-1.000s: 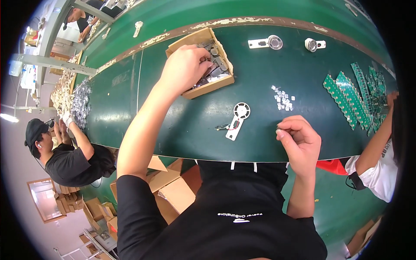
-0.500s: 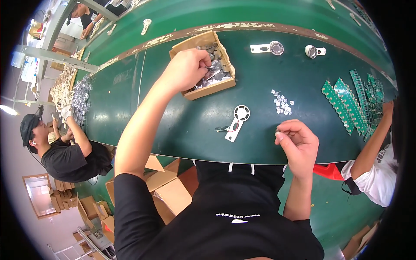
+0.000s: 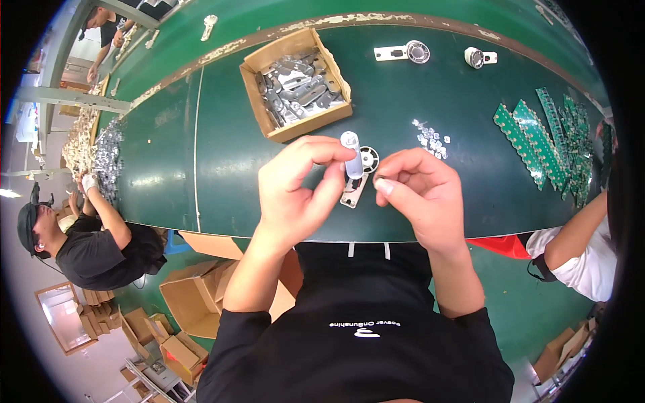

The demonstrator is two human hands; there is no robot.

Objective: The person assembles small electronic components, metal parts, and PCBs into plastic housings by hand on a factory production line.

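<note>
Between the thumb and fingers of my left hand point(image 3: 299, 188) is a small silver-grey elongated metal plate point(image 3: 353, 161), held upright. My right hand point(image 3: 423, 198) is closed in a pinch close by; a tiny dark thing shows at its fingertips, too small to name. Below and behind the plate, a white part with a round spoked end point(image 3: 369, 160) lies on the table, partly covered by the plate and my left fingers. A cardboard box point(image 3: 342, 107) filled with similar metal plates stands beyond my left hand. Small clear pieces point(image 3: 431, 140) lie scattered beyond my right hand.
Two white parts with round ends point(image 3: 403, 52) point(image 3: 480, 58) lie far back on the green table. Green circuit-board strips point(image 3: 531, 144) are piled at right. Co-workers sit left point(image 3: 87, 235) and right point(image 3: 578, 248). Open cartons point(image 3: 191, 302) stand on the floor at left.
My left hand has come out of the box with a metal plate and moved nearer to me. My right hand has moved left toward it, still pinched. The view has shifted slightly.
</note>
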